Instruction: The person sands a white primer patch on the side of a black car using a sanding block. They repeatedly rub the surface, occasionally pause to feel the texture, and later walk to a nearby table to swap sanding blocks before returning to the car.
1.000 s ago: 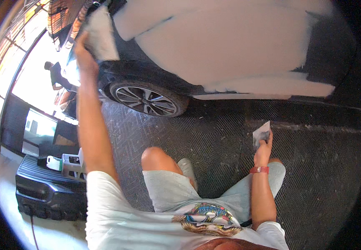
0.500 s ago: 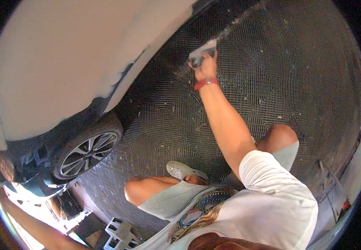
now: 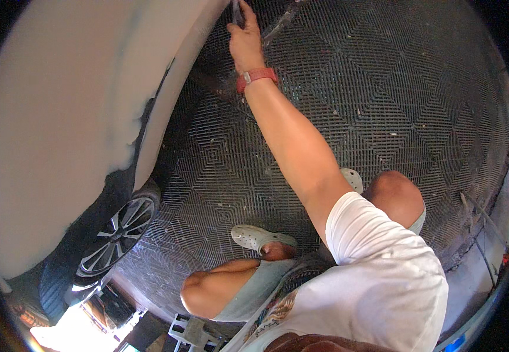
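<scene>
Closest in, a white T-shirt (image 3: 383, 287) fills the lower right, with bare knees and pale clogs (image 3: 251, 236) beneath. The right arm stretches away past a red-strapped watch (image 3: 257, 78) to the right hand (image 3: 247, 46), which grips a thin, flat tool (image 3: 238, 14) between thumb and fingers at the picture's upper edge. The tool is beside the lower edge of the car (image 3: 110, 190); whether it touches cannot be told. The left hand is out of view, so its state cannot be told either.

Along the left, a pale coat (image 3: 49, 146) covers most of the visible bodywork, so the covering looks well advanced. It reads as unfinished, though: bluish-grey streaks show through, its border is ragged, and dark paint lies bare near the wheel (image 3: 119, 234) and along a thin seam above the pale lower strip. Whether those dark parts need covering is unclear, and the coat looks unevenly blended

Farther off, ridged dark matting (image 3: 354, 135) spreads out, and a bright opening (image 3: 78, 331) glares beyond the wheel
</scene>
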`<action>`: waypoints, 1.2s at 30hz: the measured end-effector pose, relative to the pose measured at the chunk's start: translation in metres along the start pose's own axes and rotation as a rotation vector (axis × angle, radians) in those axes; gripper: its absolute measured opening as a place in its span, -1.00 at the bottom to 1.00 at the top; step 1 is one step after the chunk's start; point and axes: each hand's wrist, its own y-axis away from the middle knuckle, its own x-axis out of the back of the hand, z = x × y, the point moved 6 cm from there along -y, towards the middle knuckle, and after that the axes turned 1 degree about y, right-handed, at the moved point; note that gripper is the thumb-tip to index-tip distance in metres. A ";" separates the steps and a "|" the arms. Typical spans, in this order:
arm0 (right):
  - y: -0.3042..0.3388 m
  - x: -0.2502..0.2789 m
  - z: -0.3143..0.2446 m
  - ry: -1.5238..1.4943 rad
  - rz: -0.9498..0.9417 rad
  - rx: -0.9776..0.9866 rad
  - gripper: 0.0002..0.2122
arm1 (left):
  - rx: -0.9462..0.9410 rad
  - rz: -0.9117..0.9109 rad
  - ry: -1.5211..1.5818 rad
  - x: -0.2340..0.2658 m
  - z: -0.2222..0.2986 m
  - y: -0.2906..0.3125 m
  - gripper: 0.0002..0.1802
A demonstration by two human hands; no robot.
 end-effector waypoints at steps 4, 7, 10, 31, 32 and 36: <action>0.035 -0.027 -0.002 0.037 -0.002 0.086 -0.30 | 0.065 -0.033 0.240 -0.012 0.005 0.019 -0.60; 0.071 -0.030 -0.005 0.071 -0.128 0.042 -0.28 | 0.126 -0.052 0.450 -0.018 0.009 0.032 -0.60; 0.045 0.004 0.002 0.047 0.015 0.025 -0.35 | 0.197 -0.086 0.695 -0.031 0.015 0.041 -0.60; -0.024 0.004 -0.033 0.114 -0.078 0.041 -0.39 | 0.549 -0.171 1.639 -0.065 0.048 0.077 -0.59; -0.023 0.002 -0.035 0.127 -0.078 0.051 -0.40 | 0.558 -0.176 1.659 -0.066 0.049 0.078 -0.59; -0.016 -0.003 -0.034 0.152 -0.087 0.083 -0.42 | 0.599 -0.182 1.731 -0.070 0.054 0.078 -0.59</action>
